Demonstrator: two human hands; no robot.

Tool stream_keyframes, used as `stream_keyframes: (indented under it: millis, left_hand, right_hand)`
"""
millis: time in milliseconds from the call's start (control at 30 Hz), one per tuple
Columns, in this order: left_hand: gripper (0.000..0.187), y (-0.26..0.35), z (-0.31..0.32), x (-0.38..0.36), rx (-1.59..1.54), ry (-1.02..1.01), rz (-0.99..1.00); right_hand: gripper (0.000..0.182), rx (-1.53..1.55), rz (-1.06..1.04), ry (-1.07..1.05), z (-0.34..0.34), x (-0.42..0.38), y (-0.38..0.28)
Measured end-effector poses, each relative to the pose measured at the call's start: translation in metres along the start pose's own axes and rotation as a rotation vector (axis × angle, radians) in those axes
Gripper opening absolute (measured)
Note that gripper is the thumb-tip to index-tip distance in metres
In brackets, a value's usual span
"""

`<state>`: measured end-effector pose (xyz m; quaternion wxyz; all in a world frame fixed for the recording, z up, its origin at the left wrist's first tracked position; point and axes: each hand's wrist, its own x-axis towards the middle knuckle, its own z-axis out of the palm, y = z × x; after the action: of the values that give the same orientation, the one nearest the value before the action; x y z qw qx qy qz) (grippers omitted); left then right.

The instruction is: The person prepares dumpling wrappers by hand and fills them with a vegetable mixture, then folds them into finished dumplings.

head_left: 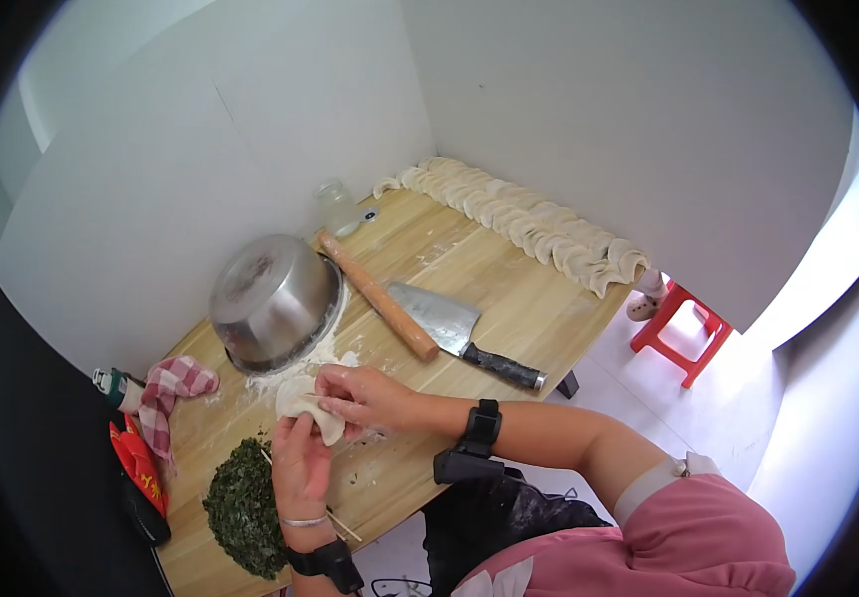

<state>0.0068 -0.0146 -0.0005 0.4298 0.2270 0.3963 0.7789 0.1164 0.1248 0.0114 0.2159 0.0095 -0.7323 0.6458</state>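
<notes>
Between my two hands is a pale, partly folded dough wrapper (310,405), above the wooden table near its front left part. My left hand (301,458) grips its lower edge with fingers and thumb. From the right, my right hand (362,396) pinches the wrapper's upper side. What lies inside the wrapper cannot be made out. A heap of chopped dark green filling (242,512) sits beside my left hand, with chopsticks (343,526) partly behind my wrist. Loose flour (325,348) is scattered just beyond the wrapper.
An upturned metal bowl (272,298), a rolling pin (380,297) and a cleaver (441,316) lie beyond my hands. Rows of folded dumplings (519,214) line the back right edge. A glass jar (336,207) stands behind; a checked cloth (177,386) is at left.
</notes>
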Motion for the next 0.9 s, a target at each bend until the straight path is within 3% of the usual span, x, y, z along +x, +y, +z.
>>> stream_keyframes:
  millis: [133, 200, 333, 367, 433, 567, 733, 900]
  left_hand:
    - [0.024, -0.001, 0.005, 0.0, 0.069, -0.012, 0.002]
    - [0.021, -0.006, 0.009, 0.002, 0.099, 0.016, 0.02]
    - [0.016, 0.003, 0.011, -0.007, 0.213, 0.067, 0.009]
    - [0.017, 0.004, 0.009, -0.007, 0.219, 0.047, -0.034]
    - [0.019, 0.009, 0.016, -0.012, 0.249, 0.001, -0.098]
    - [0.024, 0.012, 0.013, -0.014, 0.352, -0.216, -0.257]
    - [0.026, 0.011, 0.01, -0.014, 0.391, -0.259, -0.276]
    - [0.027, 0.009, 0.005, -0.013, 0.405, -0.27, -0.3]
  right_hand:
    - [0.015, 0.043, 0.009, 0.041, 0.001, -0.002, 0.0]
    - [0.018, -0.423, -0.215, 0.179, -0.002, -0.001, 0.005]
    - [0.029, -0.319, -0.144, 0.221, -0.012, 0.004, 0.002]
    - [0.029, -0.301, -0.152, 0.186, -0.014, 0.004, -0.002]
    - [0.034, -0.054, 0.073, 0.048, -0.019, 0.002, -0.007]
    - [0.038, -0.122, 0.028, -0.103, -0.019, 0.004, -0.002]
    - [0.034, -0.319, -0.097, -0.177, -0.018, 0.002, -0.003]
    - [0.029, -0.28, -0.036, -0.214, -0.016, 0.0, -0.005]
